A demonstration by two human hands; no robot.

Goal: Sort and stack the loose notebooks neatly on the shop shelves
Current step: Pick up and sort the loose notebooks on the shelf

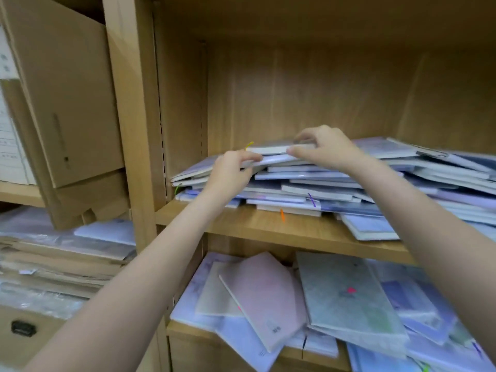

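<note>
A messy heap of pale blue and lilac notebooks [316,183] lies on the middle wooden shelf [268,229]. My left hand [230,170] grips the left edge of a thin notebook [271,159] near the top of the heap. My right hand [324,147] pinches the topmost grey notebook [271,148], thumb on its front edge and fingers curled over its cover. A yellow ribbon marker sticks out at that notebook's far left corner. On the shelf below, more loose notebooks lie askew, among them a pink one [265,296] and a grey-green one [349,294].
Left of the shelf's upright panel [131,130] a cardboard box [67,103] leans over flat wrapped packs [59,248]. The back wall of the middle compartment rises bare above the heap. Notebooks overhang the middle shelf's front edge at the right [370,229].
</note>
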